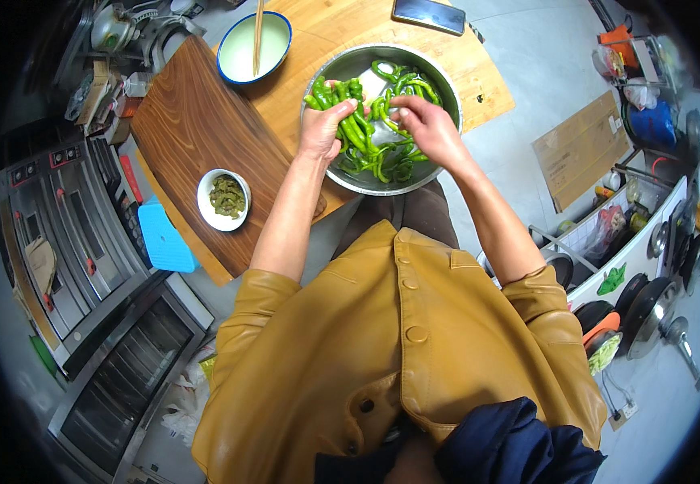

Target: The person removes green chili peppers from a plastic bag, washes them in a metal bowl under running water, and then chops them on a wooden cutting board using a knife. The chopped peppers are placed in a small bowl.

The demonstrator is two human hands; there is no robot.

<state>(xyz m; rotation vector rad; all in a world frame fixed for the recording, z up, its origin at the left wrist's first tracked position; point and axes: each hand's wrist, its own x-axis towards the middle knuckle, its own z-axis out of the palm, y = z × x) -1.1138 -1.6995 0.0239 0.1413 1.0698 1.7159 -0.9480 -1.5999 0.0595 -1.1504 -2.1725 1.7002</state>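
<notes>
My left hand (318, 132) grips a bunch of long green peppers (355, 132) over the left side of a round steel basin (386, 191). More green peppers (383, 168) lie inside the basin, along its bottom and right side. Over the basin's right half is my right hand (431, 130), its fingers bent and the thumb near the forefinger. Its fingertips are close to the peppers in the middle, and whether they pinch one is not clear.
On the dark wooden board (196, 115) stands a white bowl (203, 209) of chopped green vegetable. Behind it are a blue-rimmed bowl (235, 51) and chopsticks (258, 36). A phone (428, 15) lies on the light wooden table (489, 75). A blue stool (168, 242) stands left, cardboard (583, 151) right.
</notes>
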